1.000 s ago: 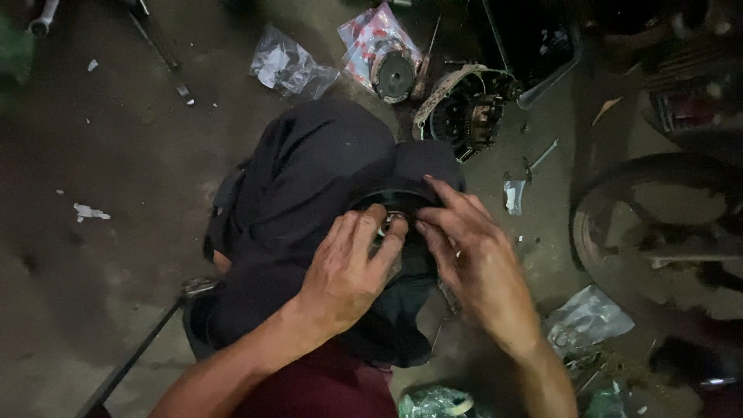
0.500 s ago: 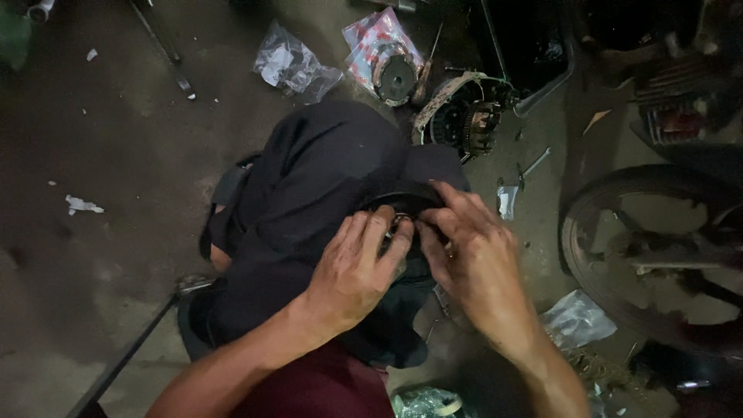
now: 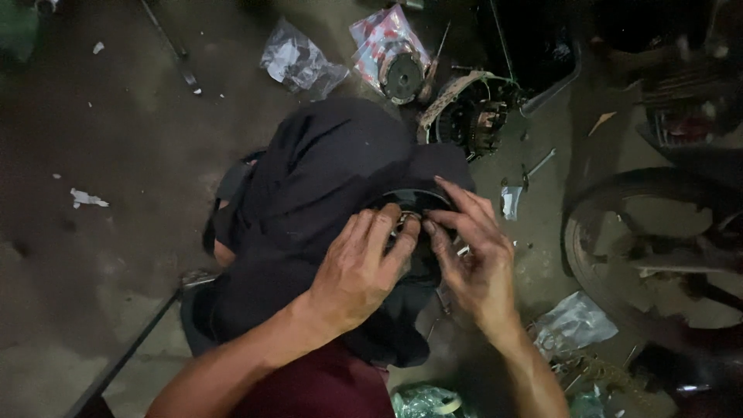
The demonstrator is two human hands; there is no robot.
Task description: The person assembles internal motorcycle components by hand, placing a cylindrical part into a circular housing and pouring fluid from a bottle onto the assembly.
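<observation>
Head view: the left hand [image 3: 357, 272] lies palm down on a round dark part [image 3: 414, 203] that rests on the black-clad lap [image 3: 325, 178] of the person; its fingers are curled over the near rim of the part, with the fingertips pressing at a small pale metal piece [image 3: 404, 223] near the centre; the hand grips the part rather than lying loose. The right hand [image 3: 472, 259] meets it from the other side; thumb and forefinger pinch in toward the same small piece, while the remaining fingers are spread and extended over the far rim; whether the pinch actually clasps the piece cannot be told, since the fingers hide it. The round dark part sits between both hands, just right of the frame centre, largely covered by them.

Surroundings on the concrete floor [image 3: 116, 170]: an opened engine casing [image 3: 468, 116] beyond the knee; a round disc [image 3: 402, 76] on a printed wrapper beside it; a crumpled clear plastic bag [image 3: 298, 62] further left; a wheel with tyre [image 3: 658, 255] at the right edge; another clear bag [image 3: 573, 325] near the right wrist; a scrap of paper [image 3: 87, 199] well apart at the left.
</observation>
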